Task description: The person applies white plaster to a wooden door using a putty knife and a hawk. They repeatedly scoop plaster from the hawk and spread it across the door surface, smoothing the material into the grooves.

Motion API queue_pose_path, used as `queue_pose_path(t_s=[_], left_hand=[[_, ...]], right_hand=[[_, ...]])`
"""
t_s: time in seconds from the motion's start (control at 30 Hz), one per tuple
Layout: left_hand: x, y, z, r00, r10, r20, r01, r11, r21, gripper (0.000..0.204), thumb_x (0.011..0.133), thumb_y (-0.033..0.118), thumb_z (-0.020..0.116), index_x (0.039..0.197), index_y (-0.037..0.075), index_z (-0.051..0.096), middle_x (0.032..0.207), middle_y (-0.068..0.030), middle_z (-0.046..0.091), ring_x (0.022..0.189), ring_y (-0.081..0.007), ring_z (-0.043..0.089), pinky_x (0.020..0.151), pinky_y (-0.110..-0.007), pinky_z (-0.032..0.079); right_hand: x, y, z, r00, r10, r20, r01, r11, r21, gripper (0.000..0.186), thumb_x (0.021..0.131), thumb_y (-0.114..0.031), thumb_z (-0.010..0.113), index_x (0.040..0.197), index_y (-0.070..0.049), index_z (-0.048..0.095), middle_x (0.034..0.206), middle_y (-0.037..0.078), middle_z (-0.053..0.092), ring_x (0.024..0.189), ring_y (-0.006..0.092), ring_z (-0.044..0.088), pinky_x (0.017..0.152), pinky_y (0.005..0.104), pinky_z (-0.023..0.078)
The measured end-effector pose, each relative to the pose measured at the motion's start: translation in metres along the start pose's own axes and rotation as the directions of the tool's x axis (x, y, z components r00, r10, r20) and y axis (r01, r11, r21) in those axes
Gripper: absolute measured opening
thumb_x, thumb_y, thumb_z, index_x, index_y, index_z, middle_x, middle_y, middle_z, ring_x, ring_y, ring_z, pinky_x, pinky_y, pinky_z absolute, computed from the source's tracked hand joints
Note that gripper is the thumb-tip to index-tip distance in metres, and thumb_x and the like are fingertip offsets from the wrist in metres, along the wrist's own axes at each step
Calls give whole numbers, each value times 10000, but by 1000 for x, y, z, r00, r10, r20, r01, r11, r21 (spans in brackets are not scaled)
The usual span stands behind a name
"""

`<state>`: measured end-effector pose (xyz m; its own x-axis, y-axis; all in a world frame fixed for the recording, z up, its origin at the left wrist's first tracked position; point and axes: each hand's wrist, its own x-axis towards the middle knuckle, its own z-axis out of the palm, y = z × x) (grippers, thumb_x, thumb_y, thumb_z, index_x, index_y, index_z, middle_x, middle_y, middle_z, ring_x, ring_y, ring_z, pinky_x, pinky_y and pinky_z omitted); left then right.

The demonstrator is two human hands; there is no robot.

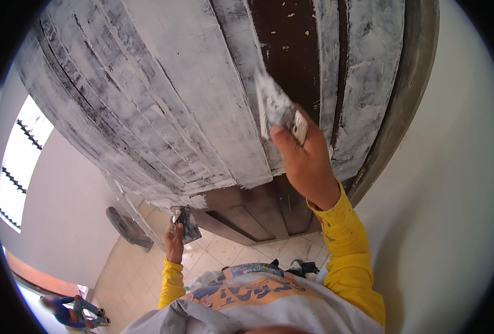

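In my right hand (308,161) is a putty knife (274,103) smeared with white filler, its blade against the panelled wooden door (197,94). The fingers wrap round its handle, next to a dark brown uncoated strip (291,50). Lower on the left, my left hand (174,242) grips a second, wide scraper (188,225) with filler on its dark plate. That scraper hangs below the door's coated part, apart from it. Greyish white filler covers most of the upper panels, while the lower panels (252,211) stay brown.
A brown frame (414,78) edges the door beside a pale wall (447,183). Below lies a tiled floor (135,273). A dark oval object (127,227) stands to the left. Another person (74,313) sits at the far lower left, near a window opening (23,161).
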<state>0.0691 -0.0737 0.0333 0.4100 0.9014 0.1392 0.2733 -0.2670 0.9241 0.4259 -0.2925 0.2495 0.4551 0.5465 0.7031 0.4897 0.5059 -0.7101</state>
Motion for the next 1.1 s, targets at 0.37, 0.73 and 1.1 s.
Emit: queue_pose_path(t_s=[0.37,0.73,1.1], left_hand=[[5,1,-6,993,-97,64,99,995,-27,613,1048,337,623,1465,-86,471,1025,53,583,884,-55,463,780,-199,387],[-1,9,-5,998,14,57,-16,999,50,615,1041,361,628,1456,-73,496,1005,53,575,876,-58,452,776,-217,389],[1,9,-6,995,-96,39,95,995,38,639,1032,377,643,1466,-66,490,928,58,540,803,-64,419,706,-225,368]], right_hand=[[24,-8,100,903,-307,-301,42,759,-650,683,827,15,631,1462,107,396,1366,296,436,1137,465,517,971,516,478],[24,-8,-14,1000,-11,-18,12,999,41,344,1020,-170,545,1300,21,605,973,97,687,865,176,602,836,326,498],[18,10,-13,999,50,21,-52,995,87,215,984,-150,625,1125,4,675,870,-13,645,790,67,528,711,275,460]])
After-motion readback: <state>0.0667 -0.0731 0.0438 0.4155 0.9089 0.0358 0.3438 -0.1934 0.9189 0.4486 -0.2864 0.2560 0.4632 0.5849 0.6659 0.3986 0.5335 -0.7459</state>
